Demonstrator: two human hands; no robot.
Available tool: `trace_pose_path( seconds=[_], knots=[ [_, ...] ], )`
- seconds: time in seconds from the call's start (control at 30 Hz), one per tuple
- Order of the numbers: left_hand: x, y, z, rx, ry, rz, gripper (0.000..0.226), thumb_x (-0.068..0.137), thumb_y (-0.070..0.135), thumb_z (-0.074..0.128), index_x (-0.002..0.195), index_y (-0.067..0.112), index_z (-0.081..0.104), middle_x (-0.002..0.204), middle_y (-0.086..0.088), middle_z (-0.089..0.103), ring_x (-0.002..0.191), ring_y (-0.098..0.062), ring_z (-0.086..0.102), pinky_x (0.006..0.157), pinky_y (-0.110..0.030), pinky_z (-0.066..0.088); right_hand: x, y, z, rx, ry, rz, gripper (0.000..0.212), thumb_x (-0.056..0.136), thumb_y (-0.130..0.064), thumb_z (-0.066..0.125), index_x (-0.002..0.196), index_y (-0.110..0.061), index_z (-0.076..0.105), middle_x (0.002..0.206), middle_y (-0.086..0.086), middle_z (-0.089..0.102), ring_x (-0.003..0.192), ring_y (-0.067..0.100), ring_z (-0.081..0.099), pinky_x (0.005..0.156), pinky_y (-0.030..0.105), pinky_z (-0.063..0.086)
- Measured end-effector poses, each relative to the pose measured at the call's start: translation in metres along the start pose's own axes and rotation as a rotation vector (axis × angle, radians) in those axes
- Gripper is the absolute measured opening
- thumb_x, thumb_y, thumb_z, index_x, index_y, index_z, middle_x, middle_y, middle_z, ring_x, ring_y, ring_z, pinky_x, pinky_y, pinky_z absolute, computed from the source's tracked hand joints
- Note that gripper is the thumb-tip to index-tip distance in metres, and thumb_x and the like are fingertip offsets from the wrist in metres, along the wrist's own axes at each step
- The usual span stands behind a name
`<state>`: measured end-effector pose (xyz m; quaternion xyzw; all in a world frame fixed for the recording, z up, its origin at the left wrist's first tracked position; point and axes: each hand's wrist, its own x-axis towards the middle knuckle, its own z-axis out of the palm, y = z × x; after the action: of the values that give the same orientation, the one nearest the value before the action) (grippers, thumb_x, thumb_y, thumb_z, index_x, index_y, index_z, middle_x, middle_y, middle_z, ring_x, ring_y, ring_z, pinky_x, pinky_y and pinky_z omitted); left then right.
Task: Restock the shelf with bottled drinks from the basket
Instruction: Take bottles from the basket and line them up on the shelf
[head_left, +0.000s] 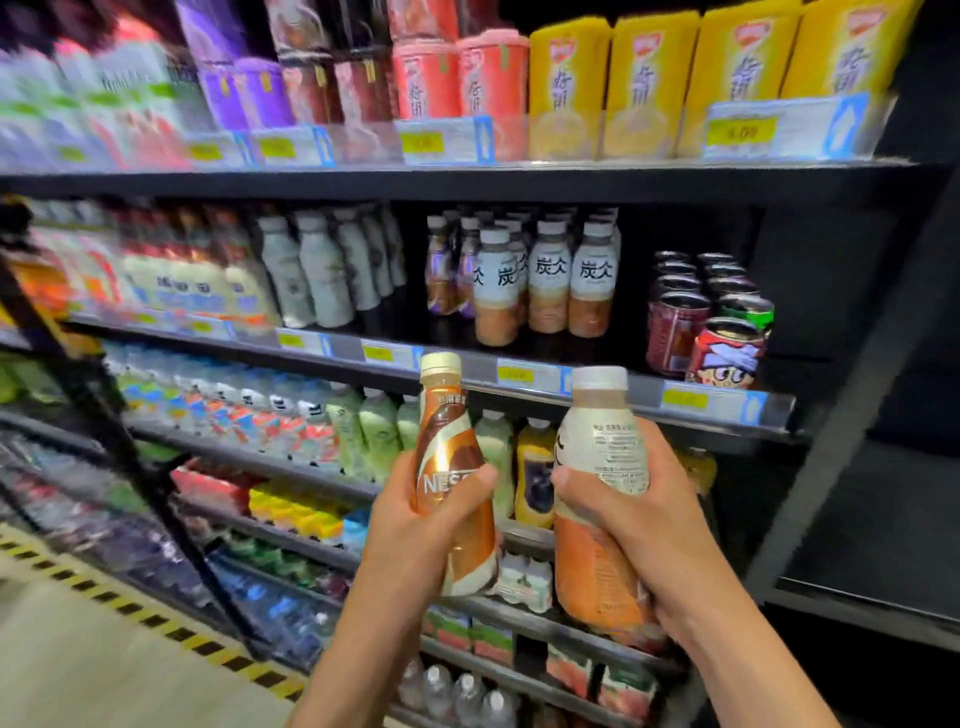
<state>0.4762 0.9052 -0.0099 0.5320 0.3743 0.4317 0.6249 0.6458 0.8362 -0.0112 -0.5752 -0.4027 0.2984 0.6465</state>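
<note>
Presently, head view: left hand, fingers curled round a brown coffee bottle; right hand, fingers wrapped round a white-and-orange bottle; both bottles upright, apart, below and in front of the matching row of white-labelled bottles; basket not in view. Risk, as judged: two full hands feeding in at once could knock that row's front bottles over, and the coffee bottle, whose slot beside the row is unclear, could be misplaced.
</note>
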Motion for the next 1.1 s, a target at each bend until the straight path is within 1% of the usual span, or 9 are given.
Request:
trace_pose_path(
  seconds=[0.17, 0.23, 0.4, 0.5, 0.6, 0.77, 0.87, 1.0, 1.1],
  knots=[
    [0.048, 0.009, -0.028, -0.003, 0.000, 0.061, 0.042, 0.068, 0.035, 0.079, 0.103, 0.020, 0.062, 0.098, -0.026, 0.068, 0.076, -0.043, 0.069, 0.067, -0.044, 0.060, 0.038, -0.005, 0.034, -0.030, -0.008, -0.028, 0.047, 0.066, -0.033, 0.084, 0.105, -0.038, 0.059, 0.093, -0.009, 0.071, 0.084, 0.014, 0.070, 0.074, 0.037, 0.056],
    [0.071, 0.012, -0.037, -0.008, -0.007, 0.076, 0.041, 0.069, 0.036, 0.080, 0.102, 0.020, 0.063, 0.099, -0.026, 0.067, 0.075, -0.039, 0.069, 0.067, -0.045, 0.060, 0.057, -0.004, 0.045, -0.033, -0.008, -0.040, 0.048, 0.068, -0.030, 0.087, 0.106, -0.037, 0.059, 0.093, -0.007, 0.071, 0.085, 0.017, 0.070, 0.074, 0.040, 0.056],
    [0.137, 0.027, -0.053, 0.015, -0.043, 0.092, 0.036, 0.074, 0.036, 0.083, 0.103, 0.025, 0.065, 0.099, -0.020, 0.071, 0.085, -0.041, 0.070, 0.077, -0.054, 0.059, 0.108, -0.008, 0.068, -0.023, 0.027, -0.064, 0.041, 0.076, -0.024, 0.084, 0.107, -0.034, 0.059, 0.090, -0.009, 0.070, 0.078, 0.009, 0.069, 0.062, 0.026, 0.054],
    [0.175, 0.038, -0.058, 0.014, -0.083, 0.098, 0.032, 0.079, 0.034, 0.079, 0.103, 0.020, 0.062, 0.094, -0.021, 0.070, 0.075, -0.035, 0.069, 0.072, -0.050, 0.059, 0.139, -0.013, 0.080, 0.010, 0.066, -0.037, 0.044, 0.071, -0.028, 0.086, 0.107, -0.033, 0.060, 0.093, -0.002, 0.070, 0.077, 0.015, 0.070, 0.065, 0.035, 0.058],
    [0.207, 0.048, -0.064, 0.010, -0.109, 0.107, 0.035, 0.081, 0.043, 0.076, 0.105, 0.022, 0.062, 0.101, -0.018, 0.071, 0.081, -0.032, 0.070, 0.076, -0.050, 0.059, 0.165, -0.019, 0.086, 0.046, 0.089, 0.003, 0.050, 0.064, -0.033, 0.084, 0.109, -0.029, 0.062, 0.097, 0.006, 0.071, 0.080, 0.024, 0.071, 0.068, 0.042, 0.059],
    [0.267, 0.060, -0.072, -0.002, -0.102, 0.097, 0.036, 0.081, 0.049, 0.068, 0.102, 0.022, 0.059, 0.098, -0.012, 0.071, 0.088, -0.036, 0.071, 0.079, -0.052, 0.059, 0.200, -0.024, 0.089, 0.047, 0.160, 0.083, 0.052, 0.073, -0.031, 0.083, 0.119, -0.020, 0.061, 0.105, 0.015, 0.073, 0.089, 0.032, 0.074, 0.073, 0.052, 0.060],
    [0.299, 0.064, -0.070, 0.016, -0.132, 0.024, 0.059, 0.065, 0.056, 0.062, 0.108, 0.016, 0.056, 0.109, -0.017, 0.068, 0.095, -0.039, 0.068, 0.084, -0.061, 0.055, 0.214, -0.029, 0.092, 0.025, 0.223, 0.101, 0.048, 0.073, -0.029, 0.082, 0.113, -0.011, 0.064, 0.096, 0.017, 0.073, 0.078, 0.027, 0.072, 0.064, 0.046, 0.060],
    [0.334, 0.066, -0.057, 0.058, -0.187, -0.009, 0.064, 0.061, 0.053, 0.061, 0.109, 0.011, 0.057, 0.097, -0.011, 0.067, 0.085, -0.027, 0.067, 0.083, -0.052, 0.058, 0.234, -0.029, 0.092, 0.006, 0.343, 0.086, 0.013, 0.076, -0.021, 0.079, 0.083, -0.019, 0.068, 0.074, 0.000, 0.070, 0.062, 0.014, 0.066, 0.058, 0.030, 0.055],
    [0.358, 0.059, -0.042, 0.007, -0.154, 0.025, 0.039, 0.080, 0.029, 0.074, 0.111, 0.014, 0.056, 0.090, -0.008, 0.070, 0.091, -0.028, 0.068, 0.081, -0.036, 0.056, 0.247, -0.026, 0.091, 0.006, 0.424, -0.007, 0.017, 0.076, -0.012, 0.079, 0.088, -0.020, 0.071, 0.068, -0.012, 0.073, 0.060, 0.004, 0.068, 0.058, 0.023, 0.053]
  ],
)
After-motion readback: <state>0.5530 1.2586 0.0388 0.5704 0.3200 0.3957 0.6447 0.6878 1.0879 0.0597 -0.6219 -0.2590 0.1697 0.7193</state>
